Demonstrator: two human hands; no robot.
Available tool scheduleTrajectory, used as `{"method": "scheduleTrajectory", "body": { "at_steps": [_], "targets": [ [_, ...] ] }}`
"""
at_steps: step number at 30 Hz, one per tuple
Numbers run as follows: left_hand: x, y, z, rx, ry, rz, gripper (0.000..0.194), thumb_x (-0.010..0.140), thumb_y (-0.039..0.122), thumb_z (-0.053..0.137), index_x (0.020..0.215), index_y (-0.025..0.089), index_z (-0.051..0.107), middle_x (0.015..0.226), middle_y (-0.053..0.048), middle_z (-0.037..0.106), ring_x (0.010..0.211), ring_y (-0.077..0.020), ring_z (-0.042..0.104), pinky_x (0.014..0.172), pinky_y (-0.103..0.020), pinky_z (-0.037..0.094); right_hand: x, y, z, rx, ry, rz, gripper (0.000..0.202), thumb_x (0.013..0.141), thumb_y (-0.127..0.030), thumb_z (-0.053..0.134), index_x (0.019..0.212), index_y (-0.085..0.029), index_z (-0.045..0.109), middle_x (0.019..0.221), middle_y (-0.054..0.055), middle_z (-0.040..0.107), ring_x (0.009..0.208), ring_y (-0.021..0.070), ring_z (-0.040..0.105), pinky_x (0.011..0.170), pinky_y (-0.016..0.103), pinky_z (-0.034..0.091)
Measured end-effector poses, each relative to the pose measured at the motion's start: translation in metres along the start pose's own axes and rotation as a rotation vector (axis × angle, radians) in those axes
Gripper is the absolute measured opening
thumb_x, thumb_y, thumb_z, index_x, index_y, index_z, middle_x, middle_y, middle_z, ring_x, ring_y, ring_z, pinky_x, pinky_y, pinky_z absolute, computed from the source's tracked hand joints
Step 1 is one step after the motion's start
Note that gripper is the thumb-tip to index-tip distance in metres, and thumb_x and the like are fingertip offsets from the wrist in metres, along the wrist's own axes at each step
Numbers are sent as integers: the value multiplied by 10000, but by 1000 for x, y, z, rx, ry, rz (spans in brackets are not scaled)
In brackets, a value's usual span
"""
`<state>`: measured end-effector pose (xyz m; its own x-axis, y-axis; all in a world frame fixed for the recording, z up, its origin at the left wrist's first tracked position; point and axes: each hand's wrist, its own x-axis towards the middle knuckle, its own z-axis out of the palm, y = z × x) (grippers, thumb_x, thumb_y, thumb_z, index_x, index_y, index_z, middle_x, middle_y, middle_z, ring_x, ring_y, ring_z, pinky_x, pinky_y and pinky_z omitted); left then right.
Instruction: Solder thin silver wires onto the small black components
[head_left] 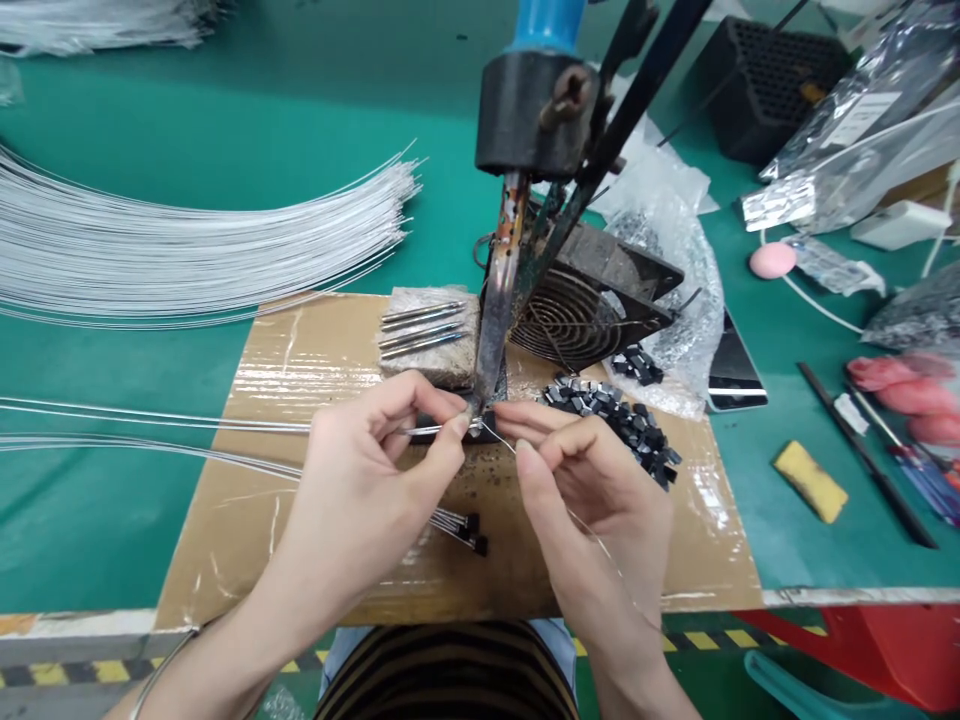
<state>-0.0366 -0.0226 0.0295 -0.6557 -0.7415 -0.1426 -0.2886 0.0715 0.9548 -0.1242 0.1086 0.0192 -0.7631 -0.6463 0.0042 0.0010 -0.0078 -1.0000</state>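
Under the tip of a soldering iron (498,300), my left hand (382,470) pinches the ends of thin white wires (262,425). My right hand (592,490) is closed on a thin solder wire (592,533), which runs from its fingers to the iron's tip. Its fingertips are beside a small black connector (489,424) at the wire ends. The fingers partly hide the joint. Below my left hand, a few wires with black connectors (472,532) on their ends lie on the cardboard (247,520). A pile of black connectors (615,420) is behind my right hand.
A large bundle of white wires (225,250) lies at the back left. Spare iron tips (421,330) rest on a block behind my left hand. A fan (577,310) stands behind the iron. At the right are a yellow sponge (810,481), a black rod (866,455) and plastic bags (667,250).
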Motion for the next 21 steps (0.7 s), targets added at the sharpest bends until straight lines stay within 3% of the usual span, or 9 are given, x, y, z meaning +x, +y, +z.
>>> {"method": "scheduleTrajectory", "body": {
  "at_steps": [7,16,21],
  "targets": [
    [5,3,-2,5,16,6,85,835,205,741,778,219,679,843,31,726,765,-123,671,586,-168,460,5,-2,1,-17,10,-8,194,961,-94,637,824,-219,579,1204,-4,733,1185,155,679,1049,276,540],
    [7,8,-4,18,6,30,68,830,193,743,783,209,696,810,30,723,651,-97,620,496,-180,392,7,-6,3,-15,30,-17,198,932,-82,642,795,-211,584,1180,38,750,1152,200,706,1024,341,573],
    [8,10,-4,-10,-2,38,75,834,183,750,786,210,700,830,32,730,685,-95,638,566,-160,459,7,-6,2,-29,13,-35,185,942,-98,642,813,-217,582,1209,37,741,1165,209,700,1053,370,560]
  ]
}}
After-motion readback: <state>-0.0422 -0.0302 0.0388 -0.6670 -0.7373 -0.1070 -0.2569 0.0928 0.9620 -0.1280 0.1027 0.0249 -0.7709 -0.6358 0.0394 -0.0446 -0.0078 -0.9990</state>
